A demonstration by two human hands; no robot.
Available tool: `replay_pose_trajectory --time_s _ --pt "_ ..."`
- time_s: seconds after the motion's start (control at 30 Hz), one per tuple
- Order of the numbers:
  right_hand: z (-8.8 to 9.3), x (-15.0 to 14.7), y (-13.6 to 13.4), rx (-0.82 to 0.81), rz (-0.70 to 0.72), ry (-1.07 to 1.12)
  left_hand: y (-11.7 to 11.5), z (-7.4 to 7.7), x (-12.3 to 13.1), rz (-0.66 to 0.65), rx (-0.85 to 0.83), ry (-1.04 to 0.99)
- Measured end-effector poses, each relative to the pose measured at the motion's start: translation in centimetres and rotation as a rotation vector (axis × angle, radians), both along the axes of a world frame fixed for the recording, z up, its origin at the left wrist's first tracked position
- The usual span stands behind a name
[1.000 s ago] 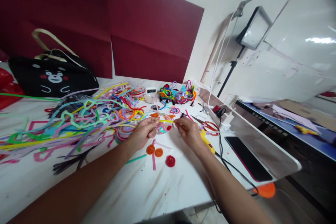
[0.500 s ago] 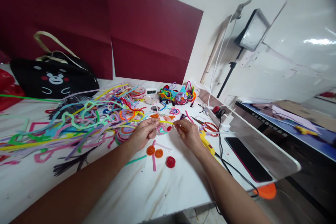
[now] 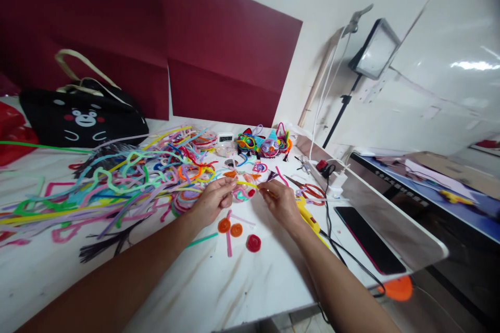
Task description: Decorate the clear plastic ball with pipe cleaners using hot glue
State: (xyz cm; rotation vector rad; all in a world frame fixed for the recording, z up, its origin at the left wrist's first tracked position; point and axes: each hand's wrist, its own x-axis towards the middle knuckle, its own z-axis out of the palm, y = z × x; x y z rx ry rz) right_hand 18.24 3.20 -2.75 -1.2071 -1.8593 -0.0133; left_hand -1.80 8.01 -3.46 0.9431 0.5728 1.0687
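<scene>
The left hand (image 3: 213, 200) and the right hand (image 3: 280, 203) face each other, each grip pinched on a yellow pipe cleaner (image 3: 247, 184) stretched between them above the tabletop (image 3: 203, 283). On the near side lie two orange coils (image 3: 236, 230) and a red coil (image 3: 253, 243). A heap of coloured pipe cleaners (image 3: 107, 179) spreads to the left; scissors (image 3: 303, 186), a yellow glue gun (image 3: 308, 215) and a phone (image 3: 369, 239) lie to the right.

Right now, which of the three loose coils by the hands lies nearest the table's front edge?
The red coil: it sits lowest and farthest right. The other two are orange coils, side by side, closer to the left hand.
</scene>
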Motion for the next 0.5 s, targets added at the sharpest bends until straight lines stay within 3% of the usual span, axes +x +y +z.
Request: replay_pose_trajectory --time_s 0.5 --pt "-0.08 -0.04 -0.17 -0.034 -0.003 -0.011 0.01 -0.16 -0.08 -0.003 0.018 -0.013"
